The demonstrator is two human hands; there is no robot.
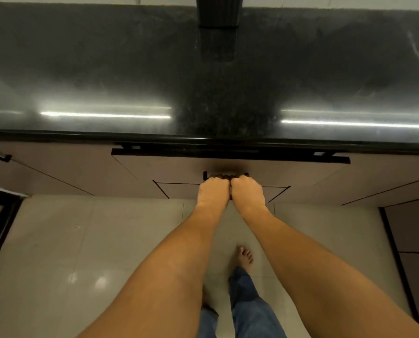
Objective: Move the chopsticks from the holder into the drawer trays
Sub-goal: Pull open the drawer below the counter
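We have our left hand (pixel 213 191) and right hand (pixel 248 191) side by side, fingers curled round the drawer handle (pixel 225 176), while the holder (pixel 218 11) stands well beyond that handle, its chopsticks hidden, so an uneven tug could jam the drawer (pixel 154 169) askew.

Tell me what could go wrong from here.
Both the left hand and right hand grip one short handle, crowded together; a hard pull may slip or jerk the drawer out. A bare foot stands on the floor nearby, where anything dropped could land.
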